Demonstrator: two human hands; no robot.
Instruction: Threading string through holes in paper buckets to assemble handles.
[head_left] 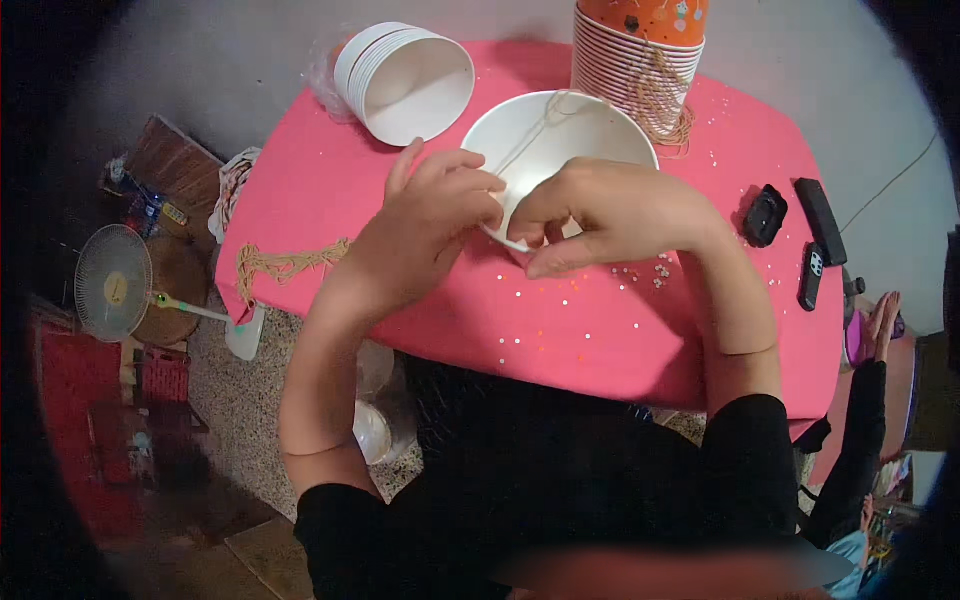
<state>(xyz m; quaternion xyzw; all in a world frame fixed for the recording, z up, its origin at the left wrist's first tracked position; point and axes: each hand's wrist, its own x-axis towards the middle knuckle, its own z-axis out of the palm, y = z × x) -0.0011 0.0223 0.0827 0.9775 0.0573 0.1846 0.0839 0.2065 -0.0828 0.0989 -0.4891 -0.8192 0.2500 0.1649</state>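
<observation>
A large white paper bucket [600, 135] lies tipped toward me on the pink tablecloth, its open mouth facing up and near. Thin beige string [527, 147] loops over its far rim and runs down inside to my left hand [440, 210]. The left fingers are bent together at the bucket's near left rim, seemingly pinching the string; the fingertips are partly hidden. My right hand [610, 215] reaches over the near rim, with bent fingers inside and the thumb outside, gripping the rim. Whether the right fingers also hold string is hidden.
Nested white buckets [420, 90] lie at the back left. A tall stack of buckets [635, 70], draped with string, stands back right. More string [285, 262] lies left; small paper dots [565, 302] are scattered nearby. A phone [811, 277] and black tray [765, 215] sit right. Another person's hand [884, 322] shows beyond.
</observation>
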